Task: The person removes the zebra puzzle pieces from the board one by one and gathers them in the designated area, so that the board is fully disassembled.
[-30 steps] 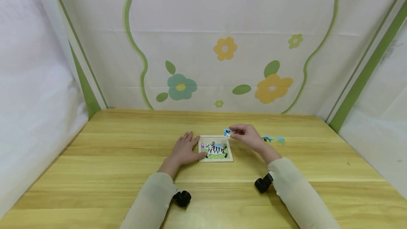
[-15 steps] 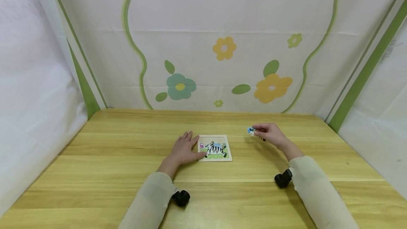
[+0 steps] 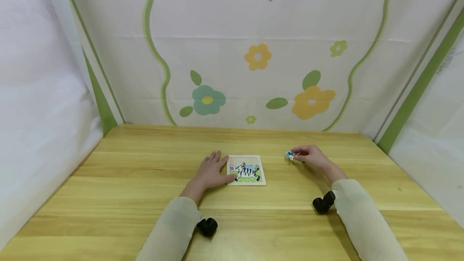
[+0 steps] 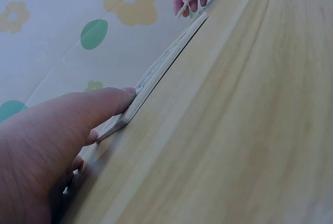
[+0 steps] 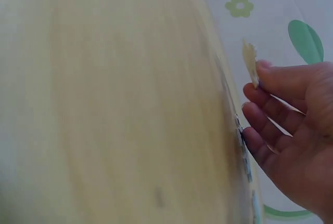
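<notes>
A square puzzle board [image 3: 246, 170] with a zebra picture lies flat on the table, its upper part bare of picture. My left hand [image 3: 210, 172] rests along the board's left side, fingers straight, the thumb [image 4: 112, 102] lying on the rim in the left wrist view. To the right of the board, my right hand [image 3: 312, 158] pinches a puzzle piece [image 3: 290, 155] printed blue with black and white, between thumb and fingertips. In the right wrist view that piece [image 5: 250, 60] is edge-on. Loose puzzle pieces [image 5: 245, 156] lie on the table by the right hand, largely hidden behind it in the head view.
The wooden table [image 3: 232, 216] reaches back to a white cloth wall [image 3: 232, 67] printed with flowers and leaves. More white cloth [image 3: 40, 92] stands on both sides. Each wrist carries a small black camera [image 3: 208, 226].
My right hand has moved right, away from the board's upper right corner, taking the pinched puzzle piece along. It now covers most of the loose pieces. My left hand stays in place.
</notes>
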Motion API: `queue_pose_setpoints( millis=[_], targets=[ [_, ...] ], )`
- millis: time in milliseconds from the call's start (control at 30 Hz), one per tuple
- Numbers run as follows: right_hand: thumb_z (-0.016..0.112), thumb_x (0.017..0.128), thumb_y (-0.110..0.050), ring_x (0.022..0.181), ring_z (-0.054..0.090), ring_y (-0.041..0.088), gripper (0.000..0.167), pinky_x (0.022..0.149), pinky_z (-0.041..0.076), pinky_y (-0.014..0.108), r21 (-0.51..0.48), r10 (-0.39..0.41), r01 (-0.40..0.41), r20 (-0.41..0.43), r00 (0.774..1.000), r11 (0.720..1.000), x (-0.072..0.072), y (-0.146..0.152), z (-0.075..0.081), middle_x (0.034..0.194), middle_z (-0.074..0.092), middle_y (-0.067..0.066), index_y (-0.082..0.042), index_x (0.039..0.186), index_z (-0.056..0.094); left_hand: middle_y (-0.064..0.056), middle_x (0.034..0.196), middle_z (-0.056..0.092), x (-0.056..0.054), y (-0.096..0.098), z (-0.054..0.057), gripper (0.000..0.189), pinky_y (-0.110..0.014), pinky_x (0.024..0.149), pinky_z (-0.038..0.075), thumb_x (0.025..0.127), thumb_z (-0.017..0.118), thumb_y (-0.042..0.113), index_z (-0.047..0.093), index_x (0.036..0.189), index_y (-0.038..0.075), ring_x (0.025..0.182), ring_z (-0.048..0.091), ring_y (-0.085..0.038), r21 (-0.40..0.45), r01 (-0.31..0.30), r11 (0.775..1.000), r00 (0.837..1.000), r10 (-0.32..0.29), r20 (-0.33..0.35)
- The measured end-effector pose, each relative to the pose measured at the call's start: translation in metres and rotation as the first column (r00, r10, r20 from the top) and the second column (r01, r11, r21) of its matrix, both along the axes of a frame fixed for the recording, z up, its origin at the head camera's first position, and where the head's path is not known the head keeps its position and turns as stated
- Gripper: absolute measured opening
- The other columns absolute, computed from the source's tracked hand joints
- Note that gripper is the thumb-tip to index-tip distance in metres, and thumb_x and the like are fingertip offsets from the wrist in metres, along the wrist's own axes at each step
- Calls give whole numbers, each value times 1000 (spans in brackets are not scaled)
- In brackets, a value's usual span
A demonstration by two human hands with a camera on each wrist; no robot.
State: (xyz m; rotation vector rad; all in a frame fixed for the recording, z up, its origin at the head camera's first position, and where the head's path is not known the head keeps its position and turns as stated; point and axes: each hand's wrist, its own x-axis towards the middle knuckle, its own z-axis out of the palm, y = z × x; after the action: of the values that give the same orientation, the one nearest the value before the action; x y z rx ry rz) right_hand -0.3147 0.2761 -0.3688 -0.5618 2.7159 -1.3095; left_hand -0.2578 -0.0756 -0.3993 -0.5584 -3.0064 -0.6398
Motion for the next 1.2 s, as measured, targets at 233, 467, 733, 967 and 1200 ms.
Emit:
queue_pose_setpoints(
  millis=[233,467,733,967,1200],
  targets=[
    [59,82,-11,85,52,22,32,68,43,26,41,-49,49,-10,999,998,-4,2,-10,99,57,17,7,108,56,-17,139,17,1,1,3,76,-43,100,8,76,47,59,34,134,11,127,9,-30,-3,-3,1000,1000,3,4],
    [60,81,-10,81,51,20,30,66,42,26,16,-99,100,-27,995,995,-2,0,-19,95,58,15,6,106,57,-17,139,17,2,3,4,76,-43,100,8,76,47,59,34,134,11,127,8,-30,-6,1,1000,1000,-1,8],
    [59,81,-5,78,51,20,26,64,42,26,-2,-107,107,-59,993,994,1,-3,-23,91,59,14,7,105,58,-18,139,17,1,4,3,76,-43,100,9,76,47,59,34,133,11,127,8,-30,-2,13,1000,1000,-13,11],
    [59,81,-8,78,50,20,28,65,41,30,12,-89,90,-61,994,996,-1,-6,-25,90,58,12,5,107,58,-18,139,18,1,3,3,75,-43,100,9,76,47,58,34,133,11,127,9,-30,-7,0,1000,1000,0,5],
    [59,81,-7,75,44,20,26,65,38,33,52,-75,79,-83,994,996,-6,-9,-27,90,55,12,4,105,59,-17,139,18,0,1,3,76,-43,100,9,76,47,59,34,134,11,127,9,-29,-10,-4,1000,1000,4,8]
  ],
)
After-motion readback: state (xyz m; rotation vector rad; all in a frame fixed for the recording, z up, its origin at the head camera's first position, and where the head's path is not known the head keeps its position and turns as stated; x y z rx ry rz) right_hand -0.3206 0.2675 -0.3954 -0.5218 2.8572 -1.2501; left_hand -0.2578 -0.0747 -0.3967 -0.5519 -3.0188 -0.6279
